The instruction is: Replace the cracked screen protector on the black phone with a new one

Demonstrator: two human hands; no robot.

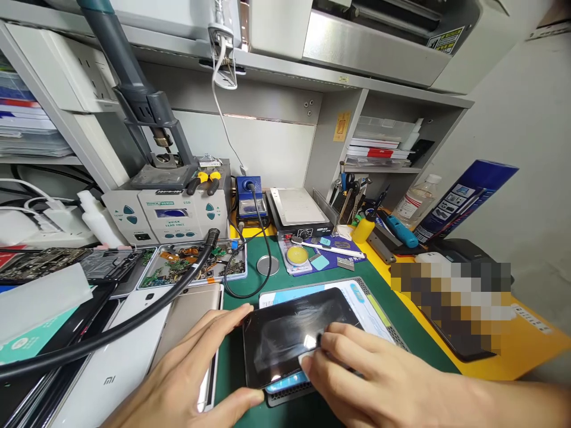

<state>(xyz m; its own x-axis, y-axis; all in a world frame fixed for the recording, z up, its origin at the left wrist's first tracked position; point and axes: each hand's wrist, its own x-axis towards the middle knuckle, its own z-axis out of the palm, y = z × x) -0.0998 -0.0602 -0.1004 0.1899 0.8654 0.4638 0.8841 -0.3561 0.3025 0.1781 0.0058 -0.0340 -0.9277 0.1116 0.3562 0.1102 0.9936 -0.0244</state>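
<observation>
On the green mat (405,312), a tablet (276,336) sits over a pad (369,310); the left hand (187,362) clasps its left end, the right hand (368,368) bunches at its right side, whether pinching anything I cannot tell.

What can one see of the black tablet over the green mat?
The black tablet is a rectangular slab, its glossy, glassy face turned up. It looks unlit, showing a bright glare and pale smears or reflections. It is askew over a blue-and-white pad on the green mat; whether it rests flat is unclear. The left grip spans its left end, finger and thumb at the corners; the right grip covers its near right part.
</observation>
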